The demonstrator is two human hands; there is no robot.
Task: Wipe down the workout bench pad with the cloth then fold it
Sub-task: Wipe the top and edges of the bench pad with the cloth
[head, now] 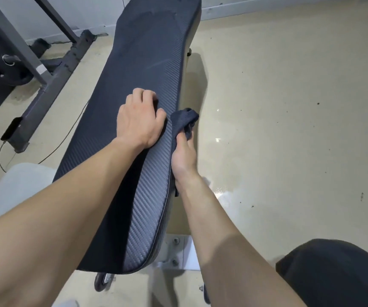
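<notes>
The black workout bench pad [147,89], covered in a woven carbon-fibre texture, runs from the lower middle of the view up toward the far wall, widening at its far end. The left hand [139,121] rests palm-down on top of the pad about halfway along, its fingers [144,95] curled and slightly apart with the tips pressing into the surface near the pad's right edge, and nothing is held in it. The right hand [184,157] sits just beside the pad's right side edge, touching or nearly touching it, and its fingers are closed around a dark blue cloth [184,120]; the fingertips themselves are hidden in the fabric, so exactly how they pinch it cannot be told. The cloth is bunched and crumpled, rising out of the top of that fist against the side of the pad, with one end sticking out past the edge over the floor. Below the near end of the pad a white bench frame [174,251] with bolts shows, along with a small black wheel [102,282]. A dark grey rack frame [52,69] stands on the glossy beige floor [289,129] to the left, with a thin cable [52,149] trailing beside it. A knee in dark shorts [338,273] fills the lower right corner.
</notes>
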